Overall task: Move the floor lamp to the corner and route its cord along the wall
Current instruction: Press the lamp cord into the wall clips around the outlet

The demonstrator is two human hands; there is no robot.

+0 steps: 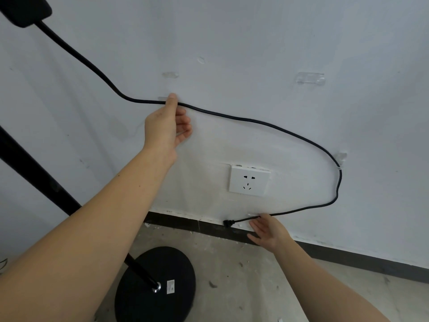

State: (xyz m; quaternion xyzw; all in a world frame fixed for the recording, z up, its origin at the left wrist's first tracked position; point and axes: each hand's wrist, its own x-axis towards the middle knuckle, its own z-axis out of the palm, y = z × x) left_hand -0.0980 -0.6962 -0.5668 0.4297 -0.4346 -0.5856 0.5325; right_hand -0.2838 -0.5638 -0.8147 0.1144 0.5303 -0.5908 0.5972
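The black floor lamp stands at the left, its round base (160,287) on the floor and its pole (34,168) slanting up out of frame. Its black cord (255,122) runs from the lamp head at the top left along the white wall, loops right through a clear clip (340,159), and drops to the plug (227,223) near the baseboard. My left hand (167,126) presses the cord against a clear clip on the wall with the thumb. My right hand (267,231) holds the cord just behind the plug, fingers loosely apart.
A white wall socket (249,181) sits below the cord loop. Two more clear adhesive clips (310,77) (170,75) stick higher on the wall. A dark baseboard (348,256) runs along the bottom of the wall above a dusty concrete floor (243,275).
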